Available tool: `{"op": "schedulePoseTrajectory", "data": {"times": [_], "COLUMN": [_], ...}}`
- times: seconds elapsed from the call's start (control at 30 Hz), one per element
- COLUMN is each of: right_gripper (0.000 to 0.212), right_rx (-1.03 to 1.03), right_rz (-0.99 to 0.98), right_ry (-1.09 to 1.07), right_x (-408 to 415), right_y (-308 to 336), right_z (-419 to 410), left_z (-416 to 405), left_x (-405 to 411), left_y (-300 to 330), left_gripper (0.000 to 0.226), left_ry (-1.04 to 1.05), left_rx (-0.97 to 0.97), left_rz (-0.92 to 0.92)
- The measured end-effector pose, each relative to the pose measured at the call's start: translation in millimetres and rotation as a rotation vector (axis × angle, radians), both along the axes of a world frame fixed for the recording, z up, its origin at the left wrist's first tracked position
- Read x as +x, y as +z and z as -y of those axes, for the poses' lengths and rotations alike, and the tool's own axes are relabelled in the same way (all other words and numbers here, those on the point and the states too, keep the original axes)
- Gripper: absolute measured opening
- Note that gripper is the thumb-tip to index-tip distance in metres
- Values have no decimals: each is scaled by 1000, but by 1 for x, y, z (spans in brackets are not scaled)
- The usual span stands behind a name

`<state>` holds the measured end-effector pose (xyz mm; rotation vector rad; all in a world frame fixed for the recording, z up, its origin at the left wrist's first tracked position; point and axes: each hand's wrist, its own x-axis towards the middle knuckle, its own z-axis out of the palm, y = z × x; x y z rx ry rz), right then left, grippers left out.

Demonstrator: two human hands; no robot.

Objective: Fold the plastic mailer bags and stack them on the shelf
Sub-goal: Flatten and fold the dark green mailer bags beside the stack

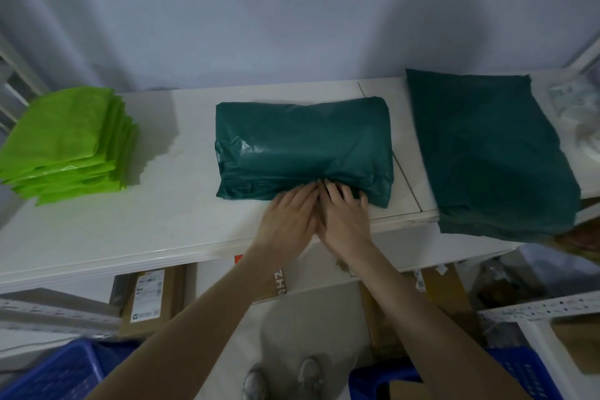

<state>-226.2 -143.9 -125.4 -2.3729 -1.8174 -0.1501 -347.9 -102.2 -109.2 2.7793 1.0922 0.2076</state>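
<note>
Right now the folded dark green bag (303,148) lies mid-shelf (156,224) with its long axis running nine to three o'clock, and both the left hand (287,216) and right hand (345,217) press flat-fingered on its six-o'clock edge, equally near.

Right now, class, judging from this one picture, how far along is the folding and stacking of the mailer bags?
Done: a stack of light green bags lies folded at the left of the shelf. In hand: the left hand and right hand press the near edge of the folded dark green bundle. Left: a dark green pile on the right lies flat, apparently unfolded.
</note>
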Motion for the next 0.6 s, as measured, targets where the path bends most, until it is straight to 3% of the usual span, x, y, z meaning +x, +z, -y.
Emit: {"op": "schedulePoseTrajectory", "data": {"times": [0.1,0.33,0.5,0.6], "right_gripper": [54,49,57,62], "right_rx": [58,-8,-59,-78], "right_rz": [10,97,92,76], "right_ry": [13,47,33,25], "right_x": [4,21,31,37], "right_y": [1,-2,3,7], "right_z": [2,5,8,13], "left_z": [-4,-10,-7,-6], "left_x": [14,19,23,23], "left_y": [-5,-5,-4,-3], "left_gripper": [79,81,57,56], "left_ry": [8,24,42,46], "left_rx": [-98,-33,-29,-15], "left_rz": [-6,-69,-106,-131]}}
